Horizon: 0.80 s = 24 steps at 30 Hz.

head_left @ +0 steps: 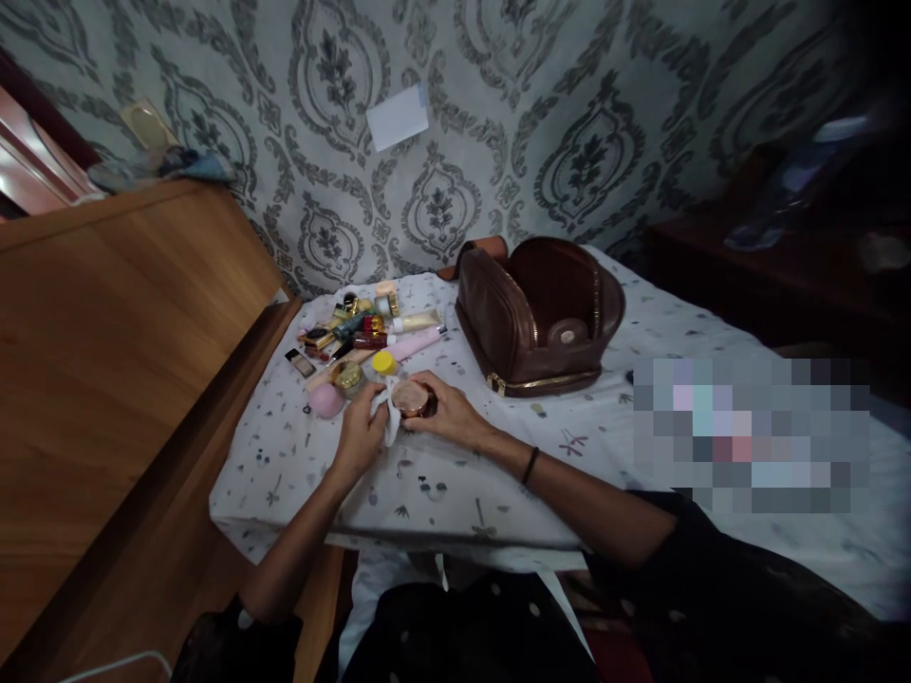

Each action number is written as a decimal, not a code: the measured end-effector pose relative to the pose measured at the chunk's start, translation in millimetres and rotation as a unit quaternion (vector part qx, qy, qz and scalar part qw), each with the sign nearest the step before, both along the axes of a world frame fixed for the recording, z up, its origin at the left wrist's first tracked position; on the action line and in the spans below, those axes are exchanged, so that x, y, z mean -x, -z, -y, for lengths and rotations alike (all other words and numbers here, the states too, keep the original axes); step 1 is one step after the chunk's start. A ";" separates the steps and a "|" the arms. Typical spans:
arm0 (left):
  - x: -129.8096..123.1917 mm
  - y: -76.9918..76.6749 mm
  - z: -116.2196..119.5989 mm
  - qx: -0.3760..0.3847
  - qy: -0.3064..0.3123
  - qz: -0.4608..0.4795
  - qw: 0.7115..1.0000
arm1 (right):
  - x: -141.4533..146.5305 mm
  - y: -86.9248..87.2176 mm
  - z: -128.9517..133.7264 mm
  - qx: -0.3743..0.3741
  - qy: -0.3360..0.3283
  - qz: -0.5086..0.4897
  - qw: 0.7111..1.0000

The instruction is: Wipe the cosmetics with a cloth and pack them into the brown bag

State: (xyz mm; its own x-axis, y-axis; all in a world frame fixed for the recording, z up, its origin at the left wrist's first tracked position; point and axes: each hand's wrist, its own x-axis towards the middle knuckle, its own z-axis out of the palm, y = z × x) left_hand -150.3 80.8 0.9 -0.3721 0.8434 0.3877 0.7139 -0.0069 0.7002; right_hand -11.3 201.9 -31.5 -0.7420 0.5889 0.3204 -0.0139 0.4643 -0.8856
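My right hand (450,410) grips a small round cosmetic jar (411,399) with a copper-coloured rim, its round face turned toward me. In my left hand (362,427) is a white wipe (391,417), bunched between the fingers and touching the jar's left side. Just beyond my hands stands a yellow-capped container (384,362). A gold-lidded jar (349,378) and a pink rounded object (325,400) sit beside my left hand. Behind them lies a pile of cosmetics, including a pink tube (417,343), a cream tube (418,321) and a small dark-capped bottle (300,361).
An unzipped brown leather bag (541,323) stands on the patterned white tablecloth (427,489), right of the cosmetics. Wooden furniture (135,313) rises along the left edge. A clear bottle (797,180) stands on dark furniture at the right. A blurred patch covers part of the cloth.
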 end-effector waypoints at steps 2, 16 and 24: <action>-1.3 -3.5 1.7 0.002 0.013 -0.015 1.000 | 0.6 1.8 1.2 -0.039 0.013 0.027 0.999; 12.5 11.4 -3.2 -0.039 -0.024 0.003 0.999 | 2.4 10.1 -14.5 0.096 -0.108 -0.034 0.989; 18.6 -2.3 -9.0 -0.093 -0.032 0.019 0.995 | 7.5 13.7 -16.3 0.209 -0.110 -0.045 0.971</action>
State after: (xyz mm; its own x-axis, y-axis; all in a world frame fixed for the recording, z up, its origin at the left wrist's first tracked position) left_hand -168.9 89.8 3.2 -0.4399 0.7329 0.5191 0.6895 -0.0947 0.7180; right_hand -18.8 218.2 -45.2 -0.8442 0.5124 0.1570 -0.1587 0.0408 -0.9865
